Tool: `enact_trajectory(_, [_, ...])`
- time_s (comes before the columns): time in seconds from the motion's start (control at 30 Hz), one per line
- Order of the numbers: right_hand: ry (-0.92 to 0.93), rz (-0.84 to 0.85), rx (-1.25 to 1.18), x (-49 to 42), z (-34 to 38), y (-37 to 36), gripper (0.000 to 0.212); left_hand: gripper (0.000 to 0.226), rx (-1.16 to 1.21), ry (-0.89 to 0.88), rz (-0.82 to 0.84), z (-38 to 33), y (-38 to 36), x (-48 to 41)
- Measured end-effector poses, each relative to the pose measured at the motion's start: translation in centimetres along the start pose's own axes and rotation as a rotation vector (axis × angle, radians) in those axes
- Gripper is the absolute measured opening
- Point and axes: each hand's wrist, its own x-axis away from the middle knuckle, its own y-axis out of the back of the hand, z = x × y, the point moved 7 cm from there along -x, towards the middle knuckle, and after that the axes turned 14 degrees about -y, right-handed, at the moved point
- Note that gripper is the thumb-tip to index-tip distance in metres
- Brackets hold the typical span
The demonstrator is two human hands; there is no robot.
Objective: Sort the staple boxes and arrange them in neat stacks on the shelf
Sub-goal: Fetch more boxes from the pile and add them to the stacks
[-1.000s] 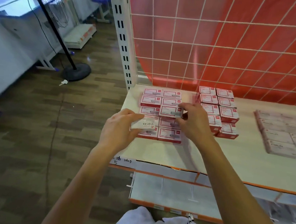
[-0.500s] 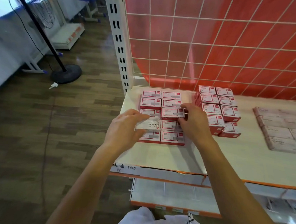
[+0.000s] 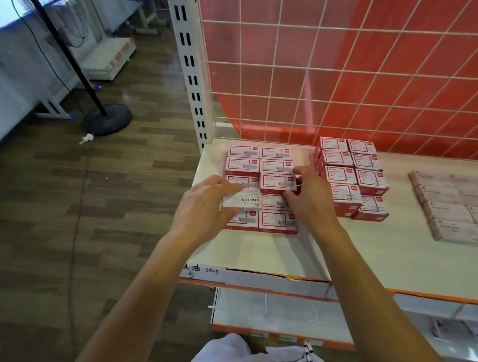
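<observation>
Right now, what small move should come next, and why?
Probably the left hand should carry its white STAPLES box across to the pale STAPLES boxes at right: it matches those, not the red boxes beneath it.

Shelf (image 3: 368,260) holds three box clusters: left cluster (image 3: 244,164), middle cluster (image 3: 351,177) near, right cluster (image 3: 450,212) apart.
</observation>
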Motion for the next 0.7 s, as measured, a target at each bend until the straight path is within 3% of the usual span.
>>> enact_trajectory(0.27, [0.09, -0.097, -0.021, 1.8, 0.8, 1.0, 0.047, 0.052, 0.036, 0.024, -0.067, -0.5, -0.2, -0.3])
enact_trajectory(0.47, [0.121, -0.015, -0.279, 4.9, 0.9, 2.8, 0.02, 0.047, 0.165, 0.066, -0.208, -2.5, 0.5, -1.0])
enact_trajectory(0.7, [0.103, 0.024, -0.535, 6.4, -1.2, 4.1, 0.037, 0.045, 0.363, 0.097, -0.196, -7.5, -1.3, -2.6])
